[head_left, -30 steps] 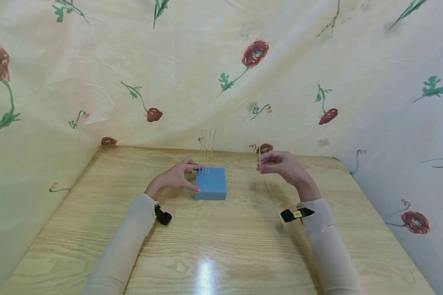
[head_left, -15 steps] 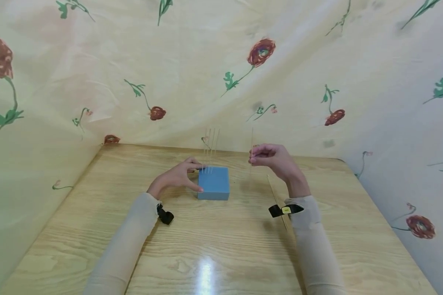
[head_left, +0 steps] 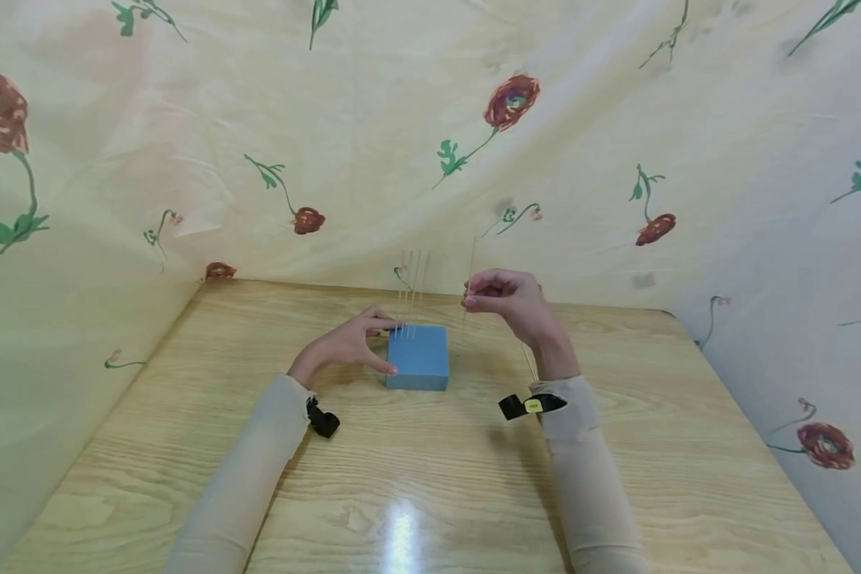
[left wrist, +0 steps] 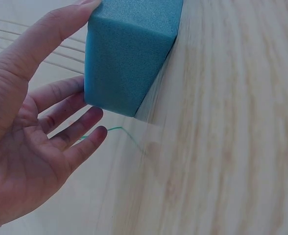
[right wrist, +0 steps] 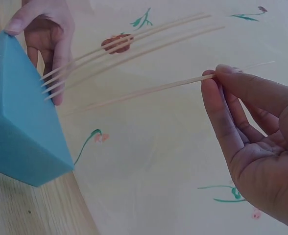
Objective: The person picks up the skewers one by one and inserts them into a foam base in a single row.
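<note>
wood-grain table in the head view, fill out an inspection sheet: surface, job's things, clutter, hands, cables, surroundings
Surface: wood-grain table, light reflection on its near part
Job's things: blue block with four thin sticks standing in it; held stick; loose sticks on the table, partly hidden, count unclear
Clutter: nothing seen
Hands: left hand holds the block's left side; right hand pinches the held stick
Cables: nothing seen
Surroundings: flower-print sheet behind and at both sides

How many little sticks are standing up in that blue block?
4 sticks, side by side in the top of the blue block, near its far left corner; none seems hidden. Another stick, held by the right hand, isn't in it.
</note>
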`<state>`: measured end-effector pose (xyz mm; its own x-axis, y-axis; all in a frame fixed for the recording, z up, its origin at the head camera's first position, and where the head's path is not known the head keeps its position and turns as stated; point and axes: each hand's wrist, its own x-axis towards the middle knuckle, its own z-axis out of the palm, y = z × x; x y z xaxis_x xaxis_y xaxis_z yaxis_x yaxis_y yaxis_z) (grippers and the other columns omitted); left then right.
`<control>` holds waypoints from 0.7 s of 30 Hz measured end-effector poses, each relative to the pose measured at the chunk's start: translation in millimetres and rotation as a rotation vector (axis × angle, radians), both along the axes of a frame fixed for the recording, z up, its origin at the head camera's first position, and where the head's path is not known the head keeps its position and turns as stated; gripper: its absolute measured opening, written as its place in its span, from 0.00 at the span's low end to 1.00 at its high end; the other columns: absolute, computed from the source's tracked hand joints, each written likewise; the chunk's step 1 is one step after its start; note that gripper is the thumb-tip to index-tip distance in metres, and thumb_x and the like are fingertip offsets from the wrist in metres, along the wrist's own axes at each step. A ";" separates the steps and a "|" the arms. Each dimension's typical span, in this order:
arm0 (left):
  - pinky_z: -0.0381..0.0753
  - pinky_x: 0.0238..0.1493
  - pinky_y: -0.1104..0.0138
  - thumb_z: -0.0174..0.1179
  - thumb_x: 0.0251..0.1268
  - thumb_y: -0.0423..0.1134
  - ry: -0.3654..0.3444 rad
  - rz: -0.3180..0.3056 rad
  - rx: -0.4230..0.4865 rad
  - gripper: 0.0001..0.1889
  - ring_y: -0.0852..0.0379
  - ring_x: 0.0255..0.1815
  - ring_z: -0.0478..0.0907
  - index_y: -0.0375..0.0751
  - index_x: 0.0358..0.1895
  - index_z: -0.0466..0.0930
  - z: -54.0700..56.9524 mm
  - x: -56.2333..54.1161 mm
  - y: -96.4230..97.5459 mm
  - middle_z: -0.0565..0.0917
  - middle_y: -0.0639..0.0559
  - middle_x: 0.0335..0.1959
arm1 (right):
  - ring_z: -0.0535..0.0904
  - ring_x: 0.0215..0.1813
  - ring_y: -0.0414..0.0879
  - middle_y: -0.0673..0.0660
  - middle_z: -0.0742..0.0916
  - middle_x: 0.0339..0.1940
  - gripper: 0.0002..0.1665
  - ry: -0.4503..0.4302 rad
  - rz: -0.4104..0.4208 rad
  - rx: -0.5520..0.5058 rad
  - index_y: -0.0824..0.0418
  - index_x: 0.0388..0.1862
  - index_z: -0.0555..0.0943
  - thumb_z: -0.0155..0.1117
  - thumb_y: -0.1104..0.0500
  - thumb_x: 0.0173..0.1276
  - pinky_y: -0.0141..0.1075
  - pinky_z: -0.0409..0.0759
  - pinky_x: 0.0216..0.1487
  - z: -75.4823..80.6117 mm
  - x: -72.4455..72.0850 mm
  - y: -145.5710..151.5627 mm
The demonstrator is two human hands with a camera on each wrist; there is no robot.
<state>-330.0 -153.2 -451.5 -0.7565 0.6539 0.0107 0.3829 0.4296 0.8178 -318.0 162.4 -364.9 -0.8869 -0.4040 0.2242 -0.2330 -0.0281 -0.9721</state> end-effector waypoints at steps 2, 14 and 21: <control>0.63 0.74 0.42 0.78 0.56 0.42 0.002 -0.002 0.001 0.46 0.42 0.68 0.67 0.42 0.78 0.64 0.3 0.4 0.1 0.67 0.42 0.61 | 0.88 0.41 0.44 0.52 0.90 0.38 0.09 0.007 -0.007 -0.001 0.66 0.43 0.86 0.68 0.73 0.66 0.37 0.87 0.49 -0.7 -0.5 -3.6; 0.60 0.77 0.42 0.79 0.55 0.45 -0.001 0.005 -0.004 0.47 0.42 0.71 0.66 0.43 0.78 0.64 0.1 0.3 1.2 0.67 0.44 0.62 | 0.87 0.40 0.44 0.52 0.89 0.39 0.08 0.054 -0.034 -0.009 0.63 0.41 0.87 0.71 0.71 0.65 0.36 0.86 0.48 -7.3 0.3 -21.9; 0.60 0.77 0.42 0.79 0.54 0.44 0.005 0.008 -0.014 0.48 0.42 0.70 0.66 0.42 0.78 0.64 0.7 0.9 2.0 0.67 0.44 0.61 | 0.86 0.40 0.44 0.51 0.89 0.39 0.07 0.100 -0.054 -0.027 0.65 0.41 0.87 0.72 0.71 0.65 0.35 0.86 0.47 -13.6 0.3 -31.5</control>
<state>-329.1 -151.2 -450.8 -0.7614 0.6482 0.0047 0.3833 0.4443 0.8097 -317.6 130.9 -378.5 -0.8799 -0.3492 0.3224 -0.3303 -0.0384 -0.9431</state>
